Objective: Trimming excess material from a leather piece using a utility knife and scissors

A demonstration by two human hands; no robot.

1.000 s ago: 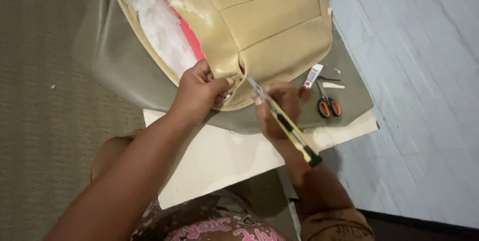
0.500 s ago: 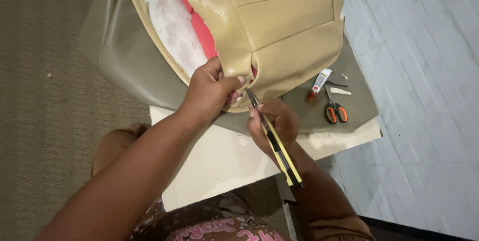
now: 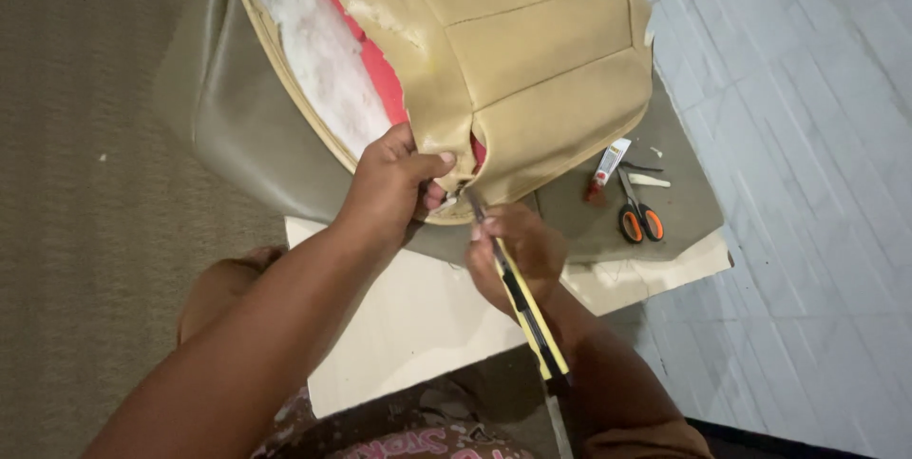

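Observation:
A tan stitched seat cover [image 3: 532, 69] lies ahead of me, with white padding and a red layer showing along its left side. My left hand [image 3: 394, 183] pinches the cover's near edge beside a split in the seam. My right hand [image 3: 518, 255] grips a yellow and black utility knife [image 3: 521, 299]. The knife's blade tip sits at the split, just right of my left thumb.
Olive-grey leather sheet [image 3: 256, 126] lies under the cover, on a pale board [image 3: 418, 316]. Orange-handled scissors [image 3: 638, 212] and a small white and red tube [image 3: 608, 166] rest on the sheet to the right. Tiled floor lies right, brown carpet left.
The knife has swung from slanting right to nearly along my forearm, its tip now closer to the split. The view has shifted, so the cover sits further right.

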